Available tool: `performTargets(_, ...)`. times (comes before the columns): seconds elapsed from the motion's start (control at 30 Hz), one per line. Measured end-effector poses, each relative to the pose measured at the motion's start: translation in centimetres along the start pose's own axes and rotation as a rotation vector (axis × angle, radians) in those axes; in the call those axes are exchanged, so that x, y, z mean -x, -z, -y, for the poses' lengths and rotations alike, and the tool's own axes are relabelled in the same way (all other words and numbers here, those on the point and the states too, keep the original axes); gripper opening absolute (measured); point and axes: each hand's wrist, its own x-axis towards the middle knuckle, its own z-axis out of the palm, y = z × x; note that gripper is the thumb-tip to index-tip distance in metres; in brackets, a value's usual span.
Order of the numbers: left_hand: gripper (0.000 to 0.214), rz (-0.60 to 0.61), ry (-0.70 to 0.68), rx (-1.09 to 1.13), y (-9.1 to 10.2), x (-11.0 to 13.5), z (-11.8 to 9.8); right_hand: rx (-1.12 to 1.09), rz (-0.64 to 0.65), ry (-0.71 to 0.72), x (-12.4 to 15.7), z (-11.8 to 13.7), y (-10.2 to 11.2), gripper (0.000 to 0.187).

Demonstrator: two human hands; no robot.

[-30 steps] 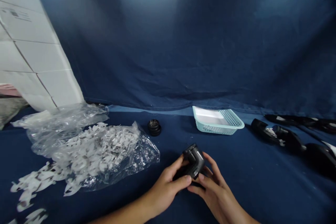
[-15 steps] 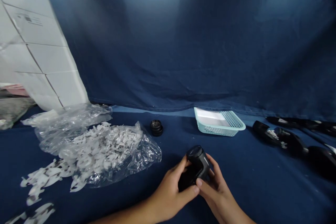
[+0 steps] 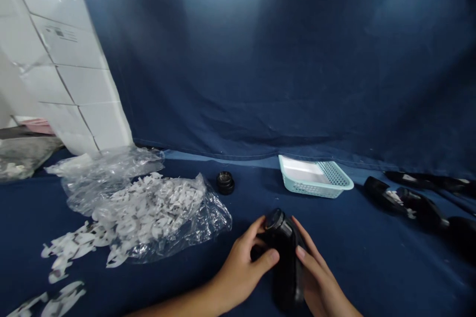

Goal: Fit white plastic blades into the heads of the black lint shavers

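Head view: the left hand (image 3: pixel 243 263) and the right hand (image 3: pixel 323 277) grip between them an elongated, glossy black device with a round, ribbed end (image 3: pixel 287 270), held at the near middle of the blue cloth-covered tabletop (image 3: pixel 375 272), ribbed end uppermost, one thumb on either side of its body. Beyond it lie small round black parts (image 3: pixel 225 183) and a pale turquoise perforated plastic basket (image 3: pixel 317 188); at left, thin white irregular pieces (image 3: pixel 159 210) partly fill a crumpled clear plastic bag (image 3: pixel 214 220).

Light from above pales the blue curtain (image 3: pixel 223 59) — dimmer at right — and glints on clear plastic (image 3: pixel 216 218).
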Motion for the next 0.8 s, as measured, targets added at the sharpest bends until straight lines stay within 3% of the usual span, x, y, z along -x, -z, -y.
performTargets(0.1, 0.07, -0.042, 0.023, 0.063, 0.0, -0.2, -0.2, 0.055, 0.041, -0.076, 0.4, 1.1, -0.6, 0.059)
performTargets(0.23, 0.066, -0.089, -0.009, -0.012, 0.1, 0.2, -0.9, 0.146, 0.096, -0.049, 1.0, 2.0, -1.7, 0.041)
performTargets(0.37, 0.055, -0.191, -0.039, -0.015, 0.1, 0.3, -1.2, 0.216, 0.097, -0.077, 0.4, 1.9, -1.3, 0.045)
performTargets(0.43, 0.056, -0.254, -0.022, 0.001, 0.1, 0.0, -1.0, 0.408, 0.019, 0.061, -0.3, 1.9, -0.4, 0.046)
performTargets(0.5, 0.056, -0.296, -0.001, 0.032, 0.2, -0.5, -0.5, 0.692, -0.105, 0.386, -0.7, 2.2, 0.1, 0.039)
performTargets(0.57, 0.054, -0.301, 0.01, 0.069, 0.4, -1.0, 0.2, 0.809, -0.137, 0.579, -0.7, 2.6, -0.3, 0.028)
performTargets(0.63, 0.055, -0.289, 0.006, 0.085, 0.6, -1.3, 0.7, 0.877, -0.032, 0.676, -0.1, 2.7, -2.2, 0.018)
performTargets(0.7, 0.062, -0.275, -0.002, 0.083, 0.8, -1.5, 1.1, 1.088, 0.306, 0.826, 0.8, 2.0, -5.4, 0.027)
performTargets(0.8, 0.074, -0.243, -0.002, 0.06, 0.8, -1.3, 1.0, 1.146, 0.783, 0.824, 2.2, -1.3, -11.1, 0.024)
